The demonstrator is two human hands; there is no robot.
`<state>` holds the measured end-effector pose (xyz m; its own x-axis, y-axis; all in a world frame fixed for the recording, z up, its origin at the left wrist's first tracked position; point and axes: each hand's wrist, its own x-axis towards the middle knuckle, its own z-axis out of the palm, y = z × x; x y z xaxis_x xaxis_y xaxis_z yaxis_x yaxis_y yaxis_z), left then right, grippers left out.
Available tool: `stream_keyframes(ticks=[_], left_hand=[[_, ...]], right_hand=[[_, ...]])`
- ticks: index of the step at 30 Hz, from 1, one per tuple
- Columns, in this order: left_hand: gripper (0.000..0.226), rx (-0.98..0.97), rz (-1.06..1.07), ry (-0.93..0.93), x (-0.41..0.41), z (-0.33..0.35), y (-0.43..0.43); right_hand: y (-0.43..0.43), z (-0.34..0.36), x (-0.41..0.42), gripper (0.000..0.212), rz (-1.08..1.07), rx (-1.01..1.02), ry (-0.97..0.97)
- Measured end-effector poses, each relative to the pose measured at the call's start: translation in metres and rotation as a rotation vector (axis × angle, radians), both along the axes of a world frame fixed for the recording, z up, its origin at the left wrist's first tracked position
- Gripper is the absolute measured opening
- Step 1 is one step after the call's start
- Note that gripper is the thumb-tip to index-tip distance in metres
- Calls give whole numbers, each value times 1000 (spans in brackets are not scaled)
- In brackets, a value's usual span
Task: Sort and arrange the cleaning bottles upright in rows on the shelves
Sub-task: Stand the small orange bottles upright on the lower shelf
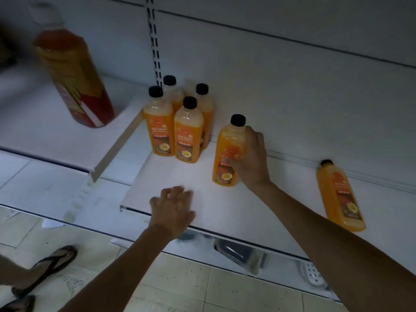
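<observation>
Several orange bottles with black caps stand upright in a tight group (177,127) at the back left of the white shelf (171,179). My right hand (252,158) grips another orange bottle (227,152), upright on the shelf to the right of that group. One more orange bottle (340,197) lies on its side at the far right, cap toward the back wall. My left hand (173,208) hovers over the shelf's front edge, fingers loosely spread and holding nothing; it is blurred.
A large orange bottle with a white cap (74,77) stands tilted and blurred on the neighbouring shelf at left. A shelf divider rail (117,147) separates the two shelves. Below are a lower shelf with dark packets (238,253), tiled floor and a person's sandalled foot (51,264).
</observation>
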<state>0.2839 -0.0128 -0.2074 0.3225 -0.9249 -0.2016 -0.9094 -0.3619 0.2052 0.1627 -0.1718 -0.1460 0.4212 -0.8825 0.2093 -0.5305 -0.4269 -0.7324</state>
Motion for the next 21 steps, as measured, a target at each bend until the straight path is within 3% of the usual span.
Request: stream_keyframes(ticks=[5, 11, 15, 19, 21], left_hand=[[57, 45, -77, 20, 19, 5, 9], [67, 110, -74, 58, 16, 13, 3], [66, 121, -56, 66, 10, 14, 2], [60, 142, 8, 36, -4, 14, 3], [56, 129, 55, -16, -24, 10, 2]], right_hand=[[-23, -2, 41, 75, -135, -98, 75], [-51, -3, 65, 72, -185, -68, 66], [-57, -4, 64, 84, -145, -48, 95], [-54, -3, 32, 111, -117, 94, 26], [-58, -7, -4, 106, -144, 54, 186]])
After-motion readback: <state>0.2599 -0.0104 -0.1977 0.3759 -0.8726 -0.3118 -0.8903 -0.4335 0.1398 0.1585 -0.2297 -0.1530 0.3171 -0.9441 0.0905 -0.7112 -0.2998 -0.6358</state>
